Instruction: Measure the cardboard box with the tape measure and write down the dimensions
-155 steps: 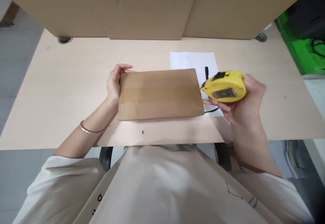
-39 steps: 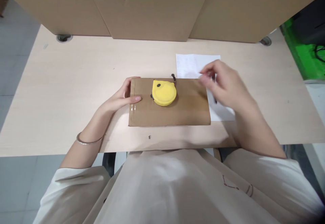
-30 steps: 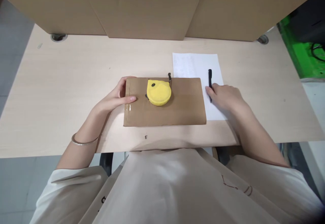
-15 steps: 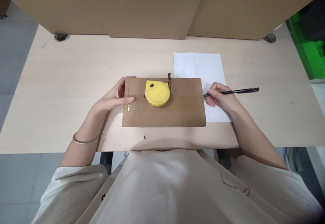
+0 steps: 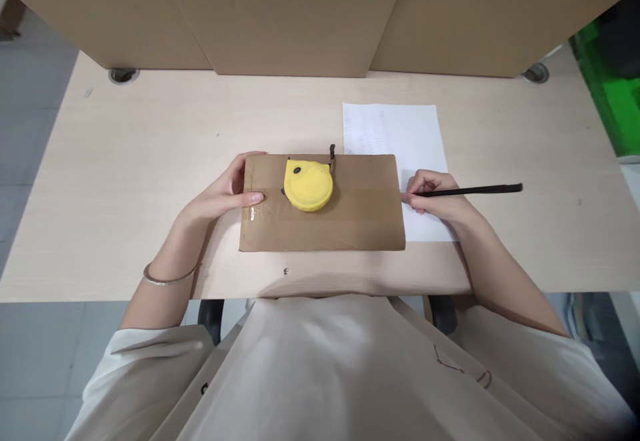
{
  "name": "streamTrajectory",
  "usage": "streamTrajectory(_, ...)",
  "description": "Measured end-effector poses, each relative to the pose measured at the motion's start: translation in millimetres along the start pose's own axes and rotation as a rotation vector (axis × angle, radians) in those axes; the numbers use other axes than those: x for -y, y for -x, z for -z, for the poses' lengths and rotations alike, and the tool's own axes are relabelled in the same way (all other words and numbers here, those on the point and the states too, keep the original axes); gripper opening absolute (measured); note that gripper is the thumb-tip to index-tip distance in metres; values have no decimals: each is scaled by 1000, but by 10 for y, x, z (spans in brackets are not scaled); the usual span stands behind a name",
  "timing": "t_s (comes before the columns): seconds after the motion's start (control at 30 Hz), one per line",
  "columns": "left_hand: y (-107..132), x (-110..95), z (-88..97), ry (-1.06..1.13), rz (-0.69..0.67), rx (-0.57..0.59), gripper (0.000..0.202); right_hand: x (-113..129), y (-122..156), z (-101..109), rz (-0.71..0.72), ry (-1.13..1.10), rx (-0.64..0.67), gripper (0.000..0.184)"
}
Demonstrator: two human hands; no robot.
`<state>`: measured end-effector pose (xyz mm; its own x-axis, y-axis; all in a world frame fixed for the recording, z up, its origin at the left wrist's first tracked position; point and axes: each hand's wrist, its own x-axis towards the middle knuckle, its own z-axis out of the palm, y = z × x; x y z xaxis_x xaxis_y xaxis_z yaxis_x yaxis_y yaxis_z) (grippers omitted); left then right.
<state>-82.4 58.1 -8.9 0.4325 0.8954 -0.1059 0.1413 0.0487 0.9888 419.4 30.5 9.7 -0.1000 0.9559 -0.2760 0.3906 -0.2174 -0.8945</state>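
A brown cardboard box lies in front of me, partly over a white sheet of paper. My left hand grips the box's left end, thumb on top and fingers at the far side. On the box rests a yellow tape measure with a black dot; a dark tab sticks up past the box's far edge beside it. My right hand is closed around a black pen, just right of the box over the paper. The pen's tip is hidden by the fingers or the box edge.
Tall cardboard panels stand along the back of the pale wooden table. Cable holes sit near the panels' ends. Small dark marks show near the front edge. Something green is beyond the table's right side.
My right hand has shifted slightly lower, its fingers curled tighter, and the pen's rear end has swung down and to the right. The left hand, box and tape measure look almost unmoved.
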Motion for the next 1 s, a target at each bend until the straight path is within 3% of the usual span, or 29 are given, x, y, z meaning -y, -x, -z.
streamTrajectory(0.27, 13, -58, -14, -25, 25, -2, 102, -18, -24, 9, 88, -19, -38, 55)
streamTrajectory(0.57, 9, -2, 5, -15, -7, 15, 99, -35, -16, -3, 3, -6, 8, 52)
streamTrajectory(0.8, 12, -9, -3, -26, 1, 36, 101, -127, -67, 36, 96, -16, 2, 64)
streamTrajectory(1.0, 2, 4, 13, -39, -12, 41, 101, -142, -70, 32, 48, 13, 67, 68)
